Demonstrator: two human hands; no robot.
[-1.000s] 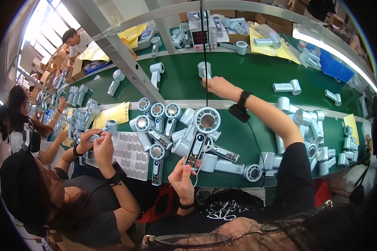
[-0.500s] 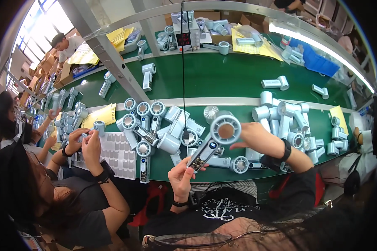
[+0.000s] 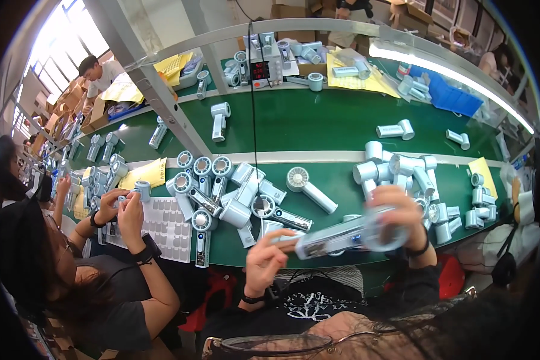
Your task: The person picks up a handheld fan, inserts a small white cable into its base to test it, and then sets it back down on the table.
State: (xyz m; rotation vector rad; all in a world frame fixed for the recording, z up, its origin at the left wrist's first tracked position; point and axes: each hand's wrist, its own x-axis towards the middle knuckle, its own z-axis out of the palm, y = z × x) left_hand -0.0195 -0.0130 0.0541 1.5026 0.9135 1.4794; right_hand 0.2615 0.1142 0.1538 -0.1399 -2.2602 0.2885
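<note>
Blurred by motion, a pale blue handheld fan (image 3: 333,239) lies slantwise in front of me, its handle pointing left and its long side uncovered, with dark inner parts showing. My right hand (image 3: 402,213) grips the round fan head. At the handle's end is my left hand (image 3: 264,264), its fingers apart and the foremost ones reaching behind the handle; whether they touch it I cannot tell. Beyond, another fan (image 3: 311,191) lies on the green bench with its grille up. Several open-handled fans (image 3: 203,221) are heaped to the left, near a black hanging cable (image 3: 254,120).
A pile of fans (image 3: 396,168) lies at the right. On the left, a co-worker's hands (image 3: 129,210) hold a small part above a sheet of grey pieces (image 3: 168,231). A metal frame post (image 3: 174,108) rises beyond, beside the green belt (image 3: 306,120) with scattered fans.
The held fan has swung from upright to nearly level and moved lower right. My right hand has closed round its head; my left hand has loosened from the handle. The view has shifted slightly.
</note>
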